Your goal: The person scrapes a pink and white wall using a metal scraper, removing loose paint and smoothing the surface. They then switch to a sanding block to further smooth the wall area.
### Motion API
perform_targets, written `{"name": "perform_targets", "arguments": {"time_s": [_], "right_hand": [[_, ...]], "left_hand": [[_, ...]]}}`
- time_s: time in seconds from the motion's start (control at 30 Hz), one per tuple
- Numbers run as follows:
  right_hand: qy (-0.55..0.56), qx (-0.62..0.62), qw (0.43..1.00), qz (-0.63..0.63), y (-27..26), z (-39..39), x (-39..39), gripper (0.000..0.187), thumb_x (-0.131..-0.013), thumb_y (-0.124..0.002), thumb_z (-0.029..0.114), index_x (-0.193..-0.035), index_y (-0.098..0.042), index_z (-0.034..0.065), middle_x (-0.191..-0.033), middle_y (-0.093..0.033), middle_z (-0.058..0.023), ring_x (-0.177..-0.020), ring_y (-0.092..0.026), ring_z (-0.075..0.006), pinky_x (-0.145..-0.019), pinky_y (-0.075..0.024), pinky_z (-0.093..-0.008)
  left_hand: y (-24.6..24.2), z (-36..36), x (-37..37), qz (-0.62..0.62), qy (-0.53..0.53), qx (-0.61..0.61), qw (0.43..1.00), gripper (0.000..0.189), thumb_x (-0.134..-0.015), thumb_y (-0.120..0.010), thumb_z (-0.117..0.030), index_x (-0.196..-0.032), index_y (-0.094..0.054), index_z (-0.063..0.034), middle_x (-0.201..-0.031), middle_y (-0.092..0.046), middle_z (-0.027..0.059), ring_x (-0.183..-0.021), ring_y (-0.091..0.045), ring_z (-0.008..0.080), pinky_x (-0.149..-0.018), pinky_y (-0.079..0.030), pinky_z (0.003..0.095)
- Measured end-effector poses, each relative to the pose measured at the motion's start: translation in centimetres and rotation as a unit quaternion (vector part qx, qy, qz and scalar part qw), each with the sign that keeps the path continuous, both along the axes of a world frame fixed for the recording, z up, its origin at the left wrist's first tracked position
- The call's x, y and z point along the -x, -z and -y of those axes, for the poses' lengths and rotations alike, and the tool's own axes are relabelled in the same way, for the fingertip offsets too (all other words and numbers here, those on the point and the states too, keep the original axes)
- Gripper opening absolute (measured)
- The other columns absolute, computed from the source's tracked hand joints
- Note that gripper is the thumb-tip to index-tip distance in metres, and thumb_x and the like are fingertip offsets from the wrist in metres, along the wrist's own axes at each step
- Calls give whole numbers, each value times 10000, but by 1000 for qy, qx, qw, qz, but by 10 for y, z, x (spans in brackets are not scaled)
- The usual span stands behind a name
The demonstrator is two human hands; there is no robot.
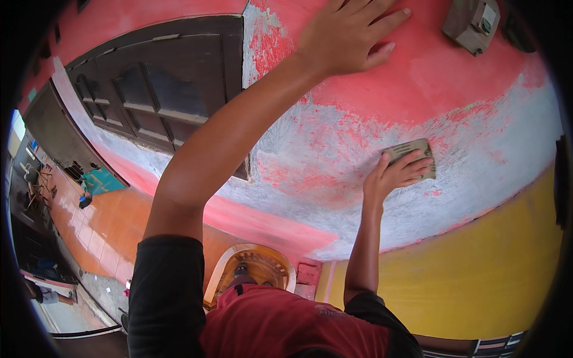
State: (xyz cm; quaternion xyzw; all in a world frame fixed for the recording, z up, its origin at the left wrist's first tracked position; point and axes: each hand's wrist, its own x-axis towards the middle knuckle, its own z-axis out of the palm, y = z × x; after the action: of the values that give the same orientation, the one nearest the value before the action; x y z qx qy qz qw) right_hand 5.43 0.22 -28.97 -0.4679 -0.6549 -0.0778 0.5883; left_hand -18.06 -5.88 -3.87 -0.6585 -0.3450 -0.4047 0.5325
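Observation:
My right hand (394, 176) presses a folded, grey-green piece of what looks like sandpaper (405, 147) flat on the wall, fingers spread over it. The piece bears printed writing on its back. Around it the painted wall (309, 152) is scraped to pale grey-white, with red paint left in streaks and patches. Higher up, my left hand (349, 40) lies with fingers apart against the smooth red paint (416, 85). Its palm side is hidden, and its upper edge runs out of the picture.
A dark wooden window (165, 85) is left of the scraped area. An electric meter box (470, 27) juts out at upper right. Below me stands a wooden chair (286, 264), with my sandalled foot (241, 269) on it. A yellow wall (447, 277) adjoins. Another person's legs (51, 296) show at lower left.

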Motion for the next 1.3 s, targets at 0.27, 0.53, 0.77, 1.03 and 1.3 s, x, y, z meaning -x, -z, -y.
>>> {"name": "perform_targets", "arguments": {"time_s": [0.27, 0.53, 0.77, 1.03, 1.3], "right_hand": [[-26, 23, 999, 2, -51, -7, -20, 931, -1075, -335, 697, -1718, 43, 138, -1737, 191, -288, -1573, 185, -566, -1180, 74, -768], [79, -65, 995, -15, -156, -27, -53, 880, -1088, -322, 680, -1723, -57, 132, -1772, 74, -240, -1617, 48, -507, -1245, -11, -702], [-99, 123, 982, 106, 170, 42, 34, 974, -1062, -474, 631, -1706, -31, 51, -1704, 136, -388, -1545, 168, -631, -1165, 92, -780], [-13, -38, 999, -22, -184, -20, -60, 906, -1081, -382, 664, -1722, -35, 126, -1759, 136, -259, -1601, 135, -524, -1209, 89, -729], [-29, 17, 998, 61, 42, 11, 11, 970, -1057, -427, 676, -1708, -63, 56, -1718, 107, -368, -1571, 127, -598, -1197, 66, -757]], "left_hand": [[1, -1, 4, 4, -1, 0, 1000, 671, -941, -652, -317, -1542, -506, -56, -1706, -352, 168, -1568, -342, 341, -1265, -245, 560], [0, 3, -2, 7, -12, 11, 1000, 663, -929, -659, -312, -1529, -522, -65, -1704, -357, 161, -1562, -347, 346, -1267, -242, 559], [-2, 7, -3, 8, -34, 21, 999, 677, -908, -672, -305, -1524, -532, -64, -1694, -371, 173, -1559, -352, 357, -1265, -245, 559], [-2, 9, -4, 12, -30, 28, 999, 662, -912, -667, -293, -1519, -543, -56, -1681, -395, 183, -1549, -373, 367, -1260, -248, 559], [-4, 7, -7, 6, -29, 26, 999, 659, -921, -662, -287, -1526, -539, -56, -1680, -396, 185, -1547, -378, 370, -1260, -242, 562]]}}
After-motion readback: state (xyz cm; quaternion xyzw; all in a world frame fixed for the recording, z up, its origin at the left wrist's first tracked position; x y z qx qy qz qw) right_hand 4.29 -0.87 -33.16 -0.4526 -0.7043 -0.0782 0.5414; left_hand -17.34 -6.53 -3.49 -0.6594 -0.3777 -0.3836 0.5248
